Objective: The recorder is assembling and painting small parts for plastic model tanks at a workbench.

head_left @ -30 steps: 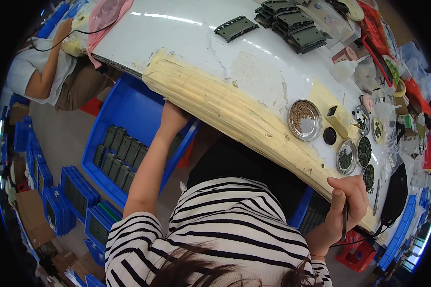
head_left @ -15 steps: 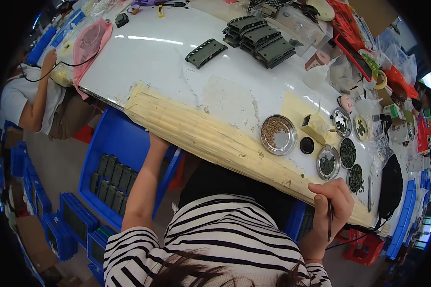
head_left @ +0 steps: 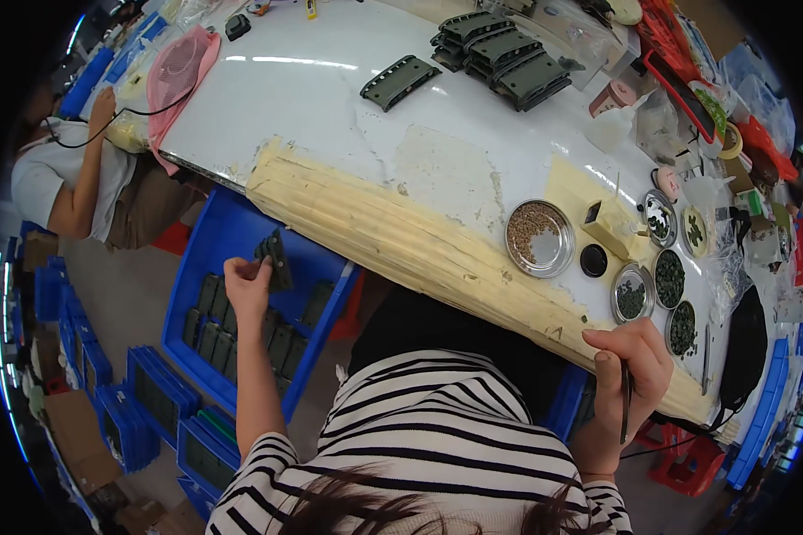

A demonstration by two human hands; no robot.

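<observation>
From here the desk (head_left: 330, 116) gleams smooth and glossy, its edge strip (head_left: 401, 227) papery and wrinkled. The dark green segment (head_left: 279, 265) and blue bin (head_left: 232, 234) look plastic, the granule dish (head_left: 557, 253) shiny metal.

Bright, cool white light covers the table (head_left: 321, 116), whose glossy top throws back a long streak of glare. The black clothing (head_left: 419, 325) below its edge sinks into deep shadow. The left hand (head_left: 248, 283) and its green part (head_left: 276, 260) look fairly sharp; detail softens toward the rim, where fisheye distortion bends straight lines before black corners.
</observation>
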